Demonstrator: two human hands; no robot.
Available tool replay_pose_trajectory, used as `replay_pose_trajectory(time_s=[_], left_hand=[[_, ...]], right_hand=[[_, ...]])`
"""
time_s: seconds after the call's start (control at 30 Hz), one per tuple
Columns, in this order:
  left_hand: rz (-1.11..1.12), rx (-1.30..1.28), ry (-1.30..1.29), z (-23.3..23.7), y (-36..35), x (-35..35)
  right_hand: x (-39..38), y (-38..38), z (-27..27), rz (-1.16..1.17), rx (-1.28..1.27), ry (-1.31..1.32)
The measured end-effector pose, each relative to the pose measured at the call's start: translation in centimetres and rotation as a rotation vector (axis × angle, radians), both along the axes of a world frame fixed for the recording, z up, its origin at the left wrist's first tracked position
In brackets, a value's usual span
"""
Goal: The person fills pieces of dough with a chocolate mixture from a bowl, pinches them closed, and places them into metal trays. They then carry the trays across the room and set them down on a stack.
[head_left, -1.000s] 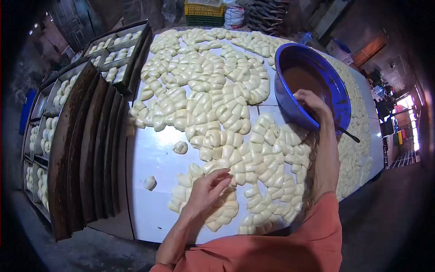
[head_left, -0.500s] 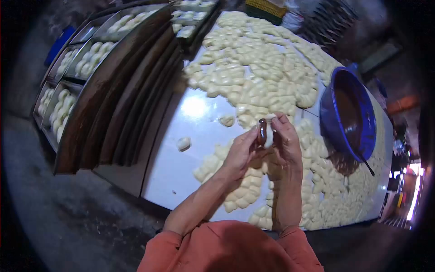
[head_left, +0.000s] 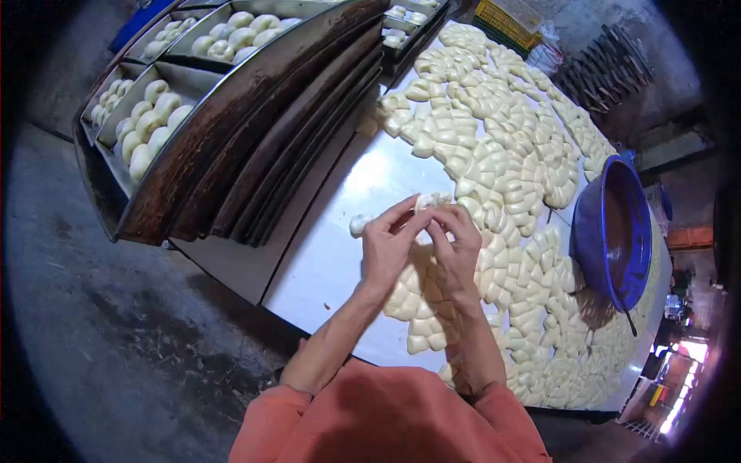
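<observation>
My left hand (head_left: 388,247) and my right hand (head_left: 455,248) meet above the table, fingertips pinched together on one piece of white dough (head_left: 427,204). Most of that piece is hidden by my fingers. Under and around my hands lie several cut dough pieces (head_left: 494,177) spread over the white table (head_left: 340,255). A single loose piece of dough (head_left: 360,224) lies just left of my left hand. A blue bowl (head_left: 610,231) holding brown filling stands at the right, apart from both hands.
Dark metal trays (head_left: 255,131) are stacked along the table's left side, and some hold shaped dough balls (head_left: 150,119). A spoon handle (head_left: 627,316) sticks out of the bowl. A yellow crate (head_left: 513,17) stands at the far end. Concrete floor (head_left: 116,332) lies at lower left.
Earlier my right hand was in the blue bowl and my left on the dough pile. Both then came together with brown filling showing on the piece; now the fingers have closed over it.
</observation>
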State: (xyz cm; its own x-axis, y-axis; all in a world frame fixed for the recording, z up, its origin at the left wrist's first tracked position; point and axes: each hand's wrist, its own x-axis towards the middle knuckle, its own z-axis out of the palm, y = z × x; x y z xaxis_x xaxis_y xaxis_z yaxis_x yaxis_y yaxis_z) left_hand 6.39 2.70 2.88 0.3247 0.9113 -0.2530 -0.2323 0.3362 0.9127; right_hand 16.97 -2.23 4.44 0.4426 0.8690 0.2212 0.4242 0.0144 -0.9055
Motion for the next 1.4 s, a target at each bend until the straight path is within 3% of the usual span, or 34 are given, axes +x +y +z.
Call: replay_pose_trajectory(time_s=[0.03, 0.07, 0.13, 0.23, 0.33, 0.47, 0.53, 0.73, 0.77, 0.8, 0.87, 0.9, 0.97, 1.03, 1.13, 1.17, 1.23, 1.4], left_hand=[[-0.042, -0.031, -0.027, 0.1, 0.5, -0.3], [-0.034, -0.004, -0.122, -0.3, 0.9, 0.0], [-0.19, -0.177, -0.094, 0.9, 2.2, -1.1], [-0.183, -0.173, -0.07, 0.2, 3.9, -2.2], [-0.181, -0.168, -0.129, 0.9, 3.2, -3.0], [-0.182, -0.06, -0.165, 0.9, 1.9, -3.7], [-0.223, -0.067, -0.138, 0.1, 2.4, -4.4], [-0.202, -0.162, -0.166, 0.7, 1.9, -5.1], [-0.225, -0.02, -0.012, -1.0, 2.2, -5.3], [-0.174, -0.049, 0.044, 0.0, 2.4, -5.4], [-0.071, -0.1, -0.038, 0.1, 3.5, -5.9], [-0.055, -0.018, 0.043, -0.3, 4.3, -6.3], [-0.133, -0.064, -0.004, -0.5, 5.4, -7.5], [-0.147, -0.092, 0.014, -0.7, 5.8, -8.2], [0.055, 0.016, 0.333, -0.4, 6.0, -9.2], [-0.021, -0.082, 0.421, -0.5, 6.3, -10.1], [-0.019, 0.018, 0.408, -3.0, 5.8, -10.7], [-0.027, 0.087, 0.459, -5.0, 3.6, -12.2]], right_hand=[[0.5, 0.3, -0.9, 0.042, -0.057, 0.132], [0.7, 0.4, -1.7, 0.072, -0.084, 0.52], [0.7, 0.4, -0.5, 0.116, -0.121, 0.601], [1.1, -0.1, -0.4, 0.288, -0.057, 0.204], [0.7, 0.0, -1.3, 0.241, 0.018, 0.032], [0.4, 1.3, -2.8, 0.181, 0.257, 0.036], [-1.4, 1.9, -2.9, 0.097, 0.315, 0.168], [-2.2, 3.0, -3.0, 0.074, 0.032, 0.045], [-2.2, 3.6, -2.7, 0.082, -0.027, 0.029], [-2.2, 3.8, -2.3, 0.093, -0.087, 0.011], [-2.1, 4.4, -1.5, 0.19, 0.033, 0.024], [-2.5, 4.5, -0.7, 0.225, 0.088, -0.031], [-2.5, 4.5, -0.2, 0.365, 0.131, -0.18], [-2.0, 5.1, -0.7, 0.379, 0.044, -0.048], [-2.1, 7.0, -2.2, 0.297, -0.082, 0.218], [-2.1, 7.5, -2.4, 0.348, -0.182, 0.171], [-2.0, 8.2, -3.9, 0.498, -0.329, -0.016], [-1.2, 6.3, -1.3, 0.395, -0.372, 0.004]])
